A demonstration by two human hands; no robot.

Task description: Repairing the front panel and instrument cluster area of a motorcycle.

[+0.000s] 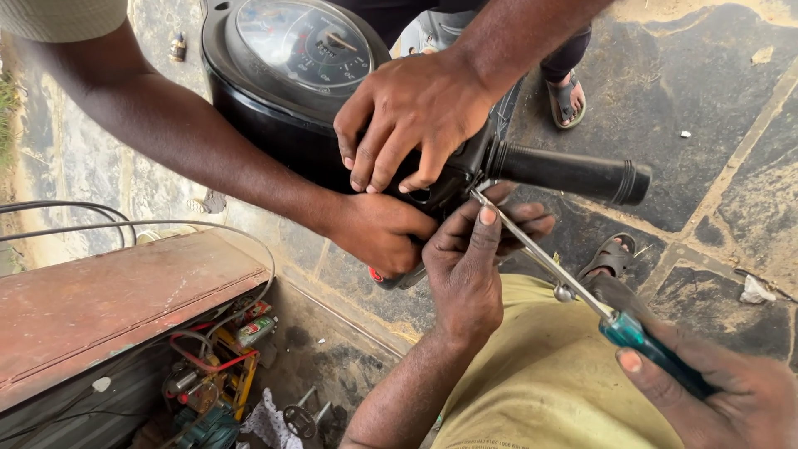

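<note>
screwdriver (573, 295): teal handle gripped in the right hand (715, 382), tip at the switch housing (449, 179) beside the black handlebar grip (573, 173) | left hand (474, 258): fingers steadying the shaft near the tip | co-worker's two hands (407, 125) clasp the housing below the speedometer (303, 41)

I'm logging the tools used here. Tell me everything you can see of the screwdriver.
The screwdriver has a translucent teal-green handle and a long, thin, bare metal shaft. It lies slanted, handle at the lower right, tip up and left at the black switch housing beside the handlebar grip. The person's right hand wraps the handle; their left hand steadies the shaft near the tip with its fingers. A small rounded metal piece sits partway along the shaft. The tip itself is hidden.
</note>
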